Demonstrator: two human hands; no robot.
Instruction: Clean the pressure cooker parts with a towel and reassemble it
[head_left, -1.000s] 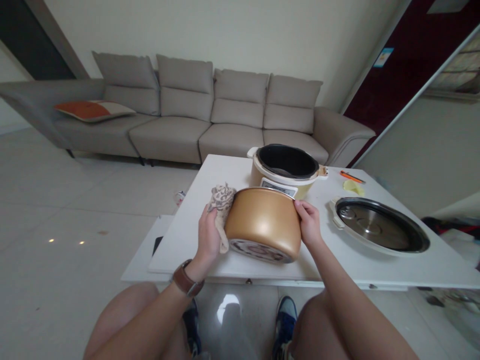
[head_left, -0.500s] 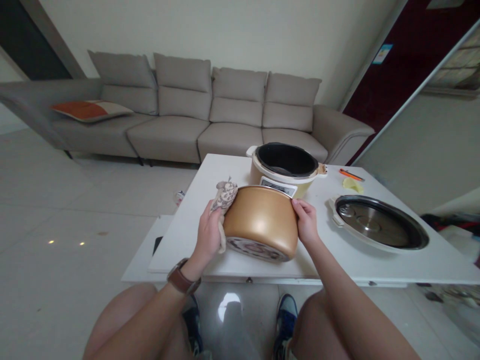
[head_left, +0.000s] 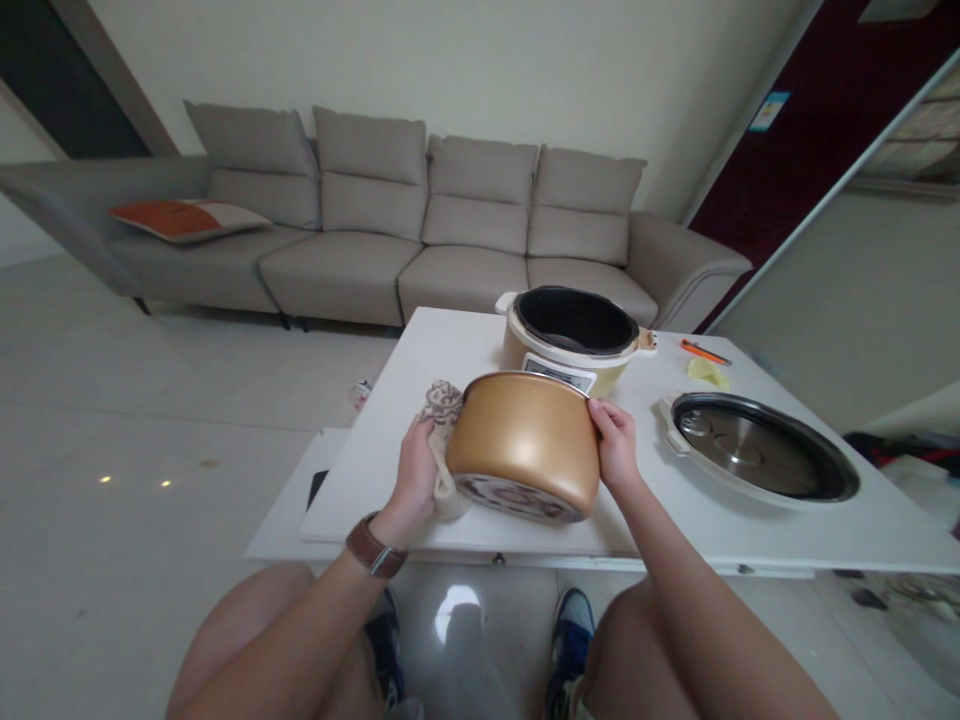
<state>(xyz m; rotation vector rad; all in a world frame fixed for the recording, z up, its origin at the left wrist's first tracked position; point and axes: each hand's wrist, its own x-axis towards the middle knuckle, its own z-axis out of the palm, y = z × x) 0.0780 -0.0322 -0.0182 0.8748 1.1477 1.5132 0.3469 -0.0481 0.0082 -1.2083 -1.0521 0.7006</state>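
Note:
A gold-coloured inner pot is tilted above the near part of the white table, its patterned underside partly turned toward me. My right hand grips its rim on the right side, thumb on the outer wall. On the other side, my left hand is closed around a beige patterned cloth, which lies against the pot's left wall. Just behind the pot stands the pressure cooker body, uncovered, with a dark inside. The pot's interior is hidden from me.
On the table to the right lies the cooker's oval-looking lid, inner side up. Beyond it are a yellow-green piece and an orange-handled tool. A grey sofa stands behind the table.
My left hand has shifted slightly left and down, and its wrist has turned. The cloth's bunched top has dropped lower beside the rim. The pot and right hand have hardly moved.

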